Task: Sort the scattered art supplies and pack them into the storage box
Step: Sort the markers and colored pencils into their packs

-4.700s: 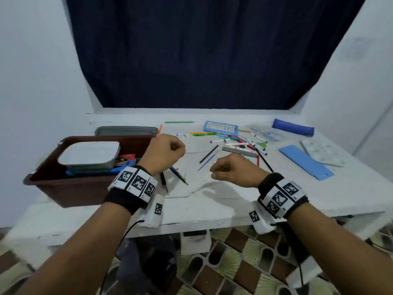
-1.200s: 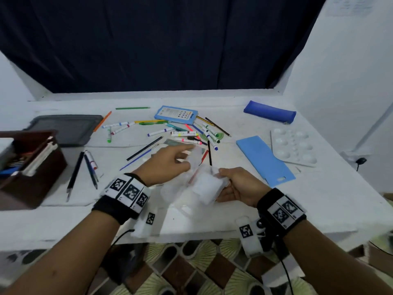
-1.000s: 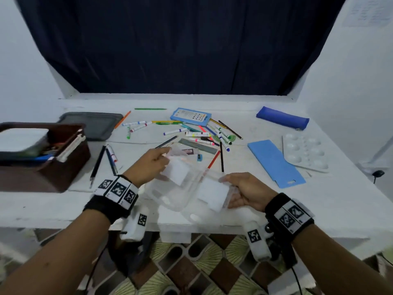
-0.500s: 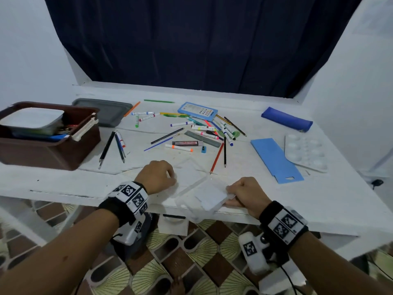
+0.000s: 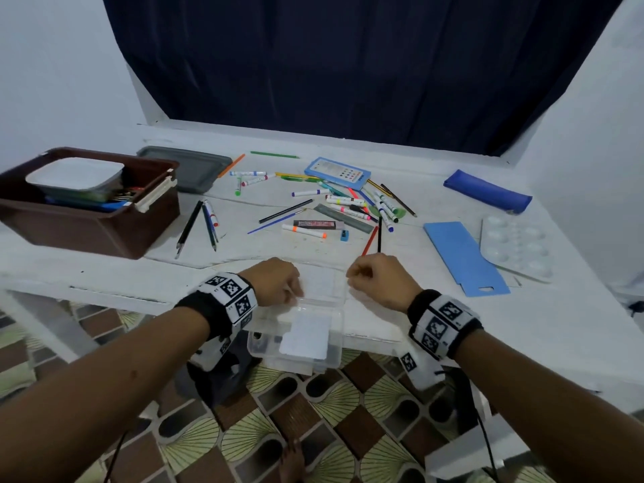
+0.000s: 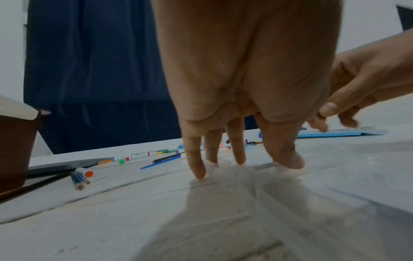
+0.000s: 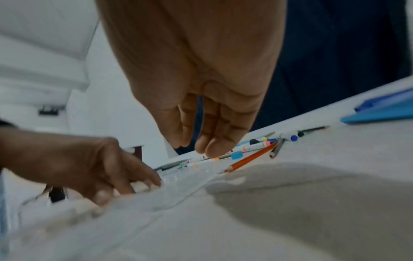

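A clear plastic case (image 5: 306, 329) lies open at the table's front edge, one half flat on the table and the other overhanging the edge. My left hand (image 5: 291, 291) rests straight fingertips (image 6: 197, 173) on the case's left side. My right hand (image 5: 353, 278) hovers just right of the case with fingers loosely hanging (image 7: 212, 148) and holds nothing. The case (image 7: 178, 185) shows below both hands in the right wrist view. Scattered markers and pencils (image 5: 348, 205) lie mid-table. The brown storage box (image 5: 104, 231) stands at the left with a white-lidded tub inside.
A grey lid (image 5: 190, 169) lies behind the brown box. At the right are a blue pouch (image 5: 488, 191), a blue card sleeve (image 5: 463, 259) and a white paint palette (image 5: 515, 245). A blue paint set (image 5: 336, 172) lies behind the markers. Tiled floor shows below the table edge.
Both hands carried the clear case down and laid it open at the table's front edge. The right hand has let go of it. The left hand now rests on it.
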Tool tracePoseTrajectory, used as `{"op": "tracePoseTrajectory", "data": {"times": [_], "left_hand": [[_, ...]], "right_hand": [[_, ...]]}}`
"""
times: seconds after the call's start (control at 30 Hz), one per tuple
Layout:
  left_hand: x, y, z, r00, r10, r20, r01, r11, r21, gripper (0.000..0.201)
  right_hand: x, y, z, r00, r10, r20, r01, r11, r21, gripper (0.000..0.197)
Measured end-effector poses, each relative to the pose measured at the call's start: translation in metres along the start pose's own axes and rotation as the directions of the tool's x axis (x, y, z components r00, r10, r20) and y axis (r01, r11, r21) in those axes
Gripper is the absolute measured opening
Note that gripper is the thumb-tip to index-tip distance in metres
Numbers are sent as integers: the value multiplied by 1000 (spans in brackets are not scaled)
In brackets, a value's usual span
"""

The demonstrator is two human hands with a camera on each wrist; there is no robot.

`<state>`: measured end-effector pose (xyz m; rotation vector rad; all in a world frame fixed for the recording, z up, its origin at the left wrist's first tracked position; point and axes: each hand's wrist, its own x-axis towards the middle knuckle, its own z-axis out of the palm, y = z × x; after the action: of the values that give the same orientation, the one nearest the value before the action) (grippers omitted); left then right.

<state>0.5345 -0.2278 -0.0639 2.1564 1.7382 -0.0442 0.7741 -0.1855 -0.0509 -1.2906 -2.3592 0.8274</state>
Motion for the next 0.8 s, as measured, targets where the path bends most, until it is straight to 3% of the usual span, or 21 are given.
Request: {"op": "tracePoseTrajectory", "data": {"times": [0.13,0.23,0.37,0.57,0.73,0.8], "left_hand": [[2,-2,-2,995,94,14,-94,995,-23,33],[0,-4,-4,995,78,-61,-77,997,16,31],[-11,-17,-10,977,7,-213,-7,1000,4,28],[-29,-35,-1,928,-164,-335,151,986,-65,24],[-31,-33,14,970,-179,-166,165,982,-92,68],[-26,-36,17,978,-172,-119,172,985,-13,64]], "right_hand": [[25,-4,16,968,-124,219,179,951,-251,33],[31,-2,25,944,-52,326,181,907,-379,36],[27,10,34,961,-33,275,156,883,-442,26],[15,20,36,988,86,127,-20,893,-449,26],[10,11,39,986,165,32,-132,877,-462,29],[9,6,38,984,178,26,-146,872,-468,29]]}}
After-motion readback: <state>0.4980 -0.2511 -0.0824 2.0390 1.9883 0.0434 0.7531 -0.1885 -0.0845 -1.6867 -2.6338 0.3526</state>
